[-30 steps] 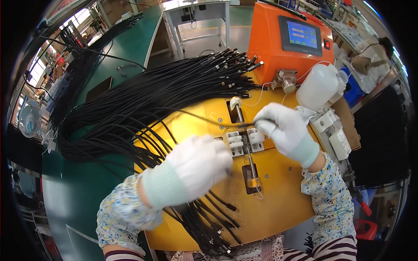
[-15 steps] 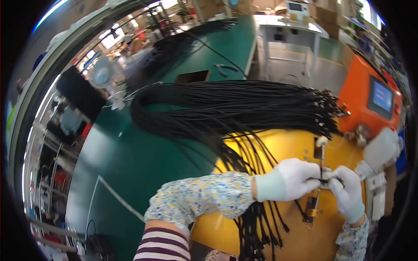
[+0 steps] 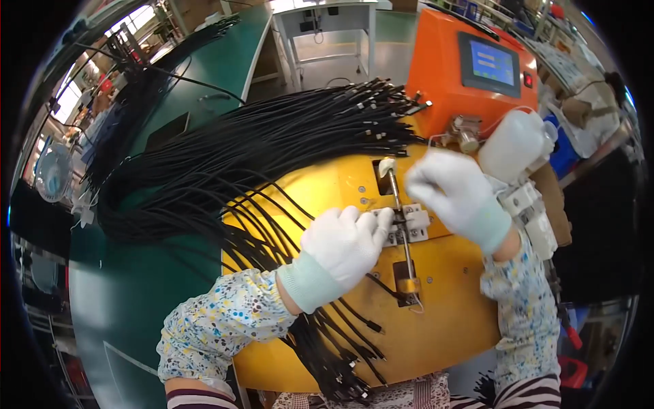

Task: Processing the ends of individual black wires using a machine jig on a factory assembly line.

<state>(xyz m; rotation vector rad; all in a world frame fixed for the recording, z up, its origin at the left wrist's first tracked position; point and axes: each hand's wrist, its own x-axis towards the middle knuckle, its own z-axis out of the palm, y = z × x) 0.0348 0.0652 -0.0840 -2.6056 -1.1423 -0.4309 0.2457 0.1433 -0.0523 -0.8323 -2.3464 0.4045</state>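
Note:
My left hand (image 3: 344, 247), in a white glove, has its fingers curled closed at the left side of a small metal fixture (image 3: 417, 219) on the yellow work plate (image 3: 443, 313). Whatever its fingertips hold is hidden. My right hand (image 3: 453, 194), gloved too, is raised above and to the right of the fixture with its fingers bent together, slightly blurred; I cannot make out anything in them. A thin metal rod (image 3: 408, 252) with a white knob (image 3: 387, 165) crosses the fixture. Loose black cables (image 3: 327, 334) hang past my left wrist over the plate.
A thick bundle of black cables (image 3: 225, 153) with metal-tipped ends curves across the green table (image 3: 95, 286). An orange machine with a screen (image 3: 443, 68) stands at the back right. Beside it is a white plastic bottle (image 3: 514, 146).
My view has swung to the right. My right hand has lifted off the fixture, away from my left hand, which stays beside it. Before, both hands met at the fixture.

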